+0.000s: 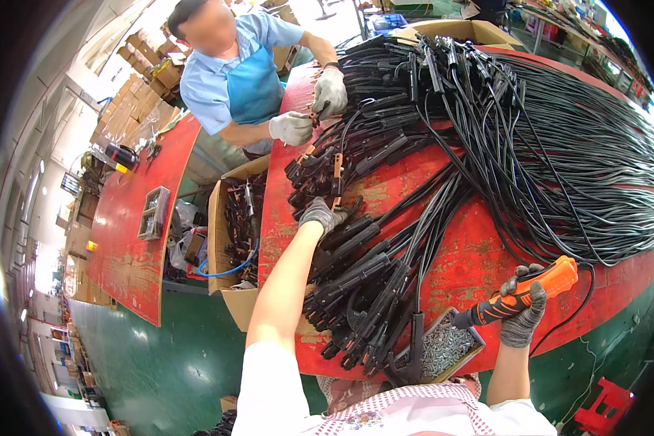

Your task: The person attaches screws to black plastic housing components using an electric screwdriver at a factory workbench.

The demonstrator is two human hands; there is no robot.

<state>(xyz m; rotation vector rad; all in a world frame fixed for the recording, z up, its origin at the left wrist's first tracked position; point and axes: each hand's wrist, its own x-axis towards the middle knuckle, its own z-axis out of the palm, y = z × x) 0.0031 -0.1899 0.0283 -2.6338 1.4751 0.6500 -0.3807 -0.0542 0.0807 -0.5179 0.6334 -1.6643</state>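
Observation:
My right hand point(525, 309), in a grey knit glove, is wrapped around an orange and black corded electric screwdriver point(552, 280). Its dark nose points left, over a tray point(475, 347) of small silver screws point(443, 350) at the near edge of the table. My left hand point(320, 216), gloved alike, is stretched forward and closed at the near end of an electrode holder point(338, 178) with a copper-coloured jaw; the fingers partly hide the grip. Many black holders point(352, 280) with cables lie beside and below that hand.
A heavy heap of black cables point(574, 152) spreads over the red table point(487, 229). Across from me, a co-worker with white gloves point(292, 128) handles a holder. A cardboard box point(216, 240) of parts stands left of the table; a second red table point(127, 240) lies beyond it.

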